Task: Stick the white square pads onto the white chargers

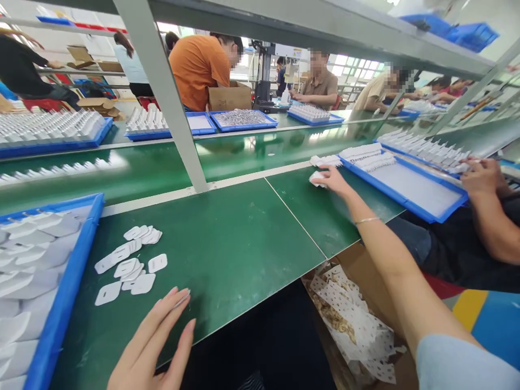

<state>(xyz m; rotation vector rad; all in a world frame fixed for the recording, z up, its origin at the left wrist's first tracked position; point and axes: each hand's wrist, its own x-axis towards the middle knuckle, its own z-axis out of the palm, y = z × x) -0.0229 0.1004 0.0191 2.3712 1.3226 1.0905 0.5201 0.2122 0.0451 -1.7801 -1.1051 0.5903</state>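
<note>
Pickup seems in hand: right hand (333, 180), curled, touches white piece (317, 179), grip unclear. Left hand (152, 346), half-open, shows pale sliver (183, 298), hold unclear. Lifting likely needs secure pinch.

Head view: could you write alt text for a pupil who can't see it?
Two bare hands above a green worktable: the right hand stretches out to a small white part, while the left hand is near loose, flat white pieces. Blue trays holding white parts lie on both sides; other people sit beyond.
</note>
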